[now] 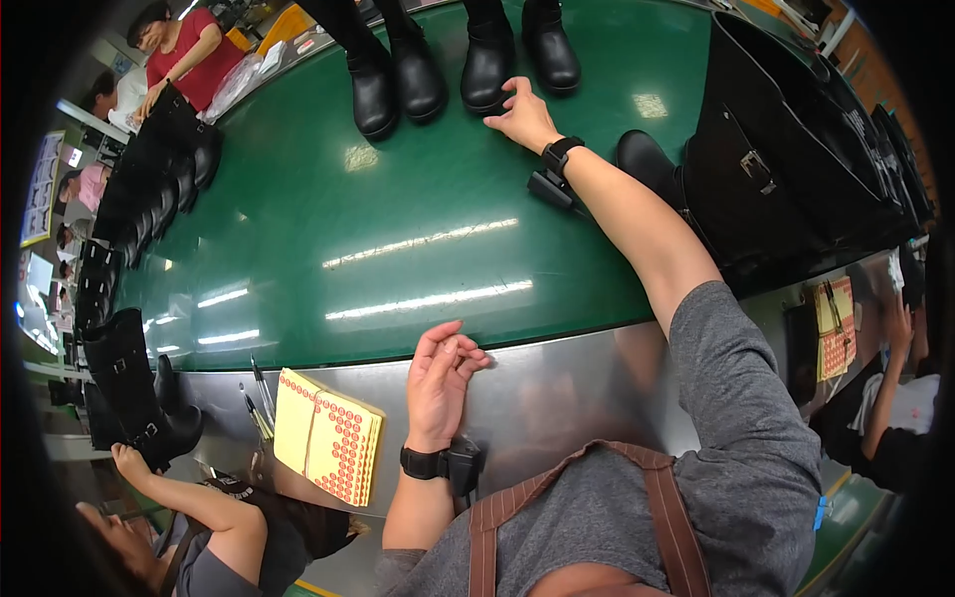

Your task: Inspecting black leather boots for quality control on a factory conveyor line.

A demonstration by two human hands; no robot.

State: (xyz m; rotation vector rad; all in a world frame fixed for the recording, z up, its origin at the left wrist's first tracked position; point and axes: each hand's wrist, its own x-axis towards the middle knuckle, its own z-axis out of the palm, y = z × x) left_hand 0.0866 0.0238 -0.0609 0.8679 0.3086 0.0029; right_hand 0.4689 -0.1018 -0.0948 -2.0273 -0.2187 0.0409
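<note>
Right hand (522, 114), open, touches a black boot (488, 55) on the green belt (398, 229); left hand (443, 373) rests open, empty, beside unused sticker sheets (328, 450).

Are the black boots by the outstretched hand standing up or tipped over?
Upright. The black ankle boots stand on their soles on the green belt, toes toward the person, whose right hand touches the nearest one.

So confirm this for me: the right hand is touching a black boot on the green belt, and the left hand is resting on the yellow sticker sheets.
Not quite. In the head view the left hand rests on the bare metal edge of the table, apart from the yellow sticker sheets, which lie to its left. The rest holds: the right hand touches a black boot on the green belt.
</note>
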